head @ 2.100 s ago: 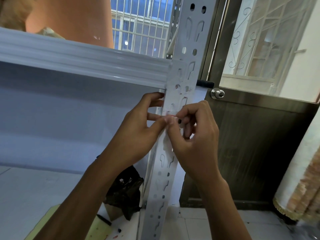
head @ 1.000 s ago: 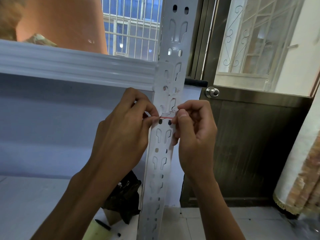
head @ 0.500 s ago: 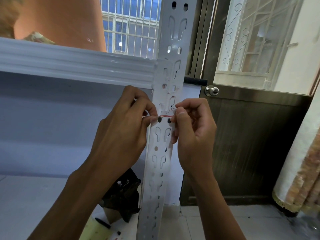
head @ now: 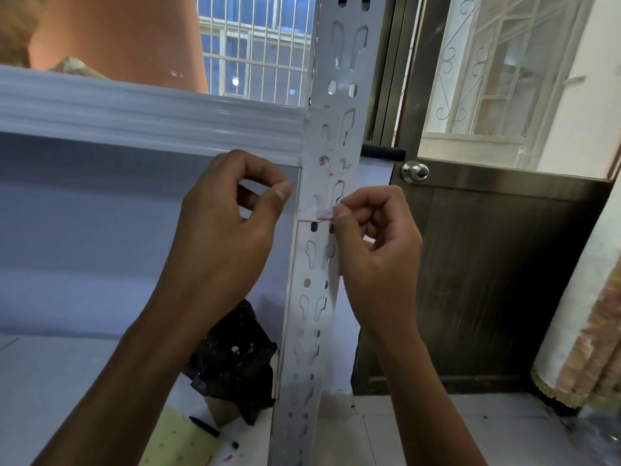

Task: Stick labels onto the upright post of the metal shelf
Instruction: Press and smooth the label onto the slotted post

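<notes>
The white perforated upright post (head: pixel 311 297) of the metal shelf runs down the middle of the view. A white label (head: pixel 319 193) covers the post just under the shelf beam (head: pixel 151 119), its lower edge marked by a thin red line. My right hand (head: pixel 373 257) pinches the right end of that lower edge against the post. A white strip hangs below its fingers. My left hand (head: pixel 228 230) hovers just left of the post, thumb and forefinger curled close together, off the label and holding nothing I can see.
A dark metal door with a round knob (head: pixel 415 172) stands right of the post. A crumpled black bag (head: pixel 235 368), a yellow sheet (head: pixel 178 442) and a black pen (head: pixel 205 426) lie on the lower shelf board. A curtain (head: pixel 584 331) hangs at far right.
My left hand has let go of the label's left end and drawn back to the left. My right hand keeps its pinch at the label's right end.
</notes>
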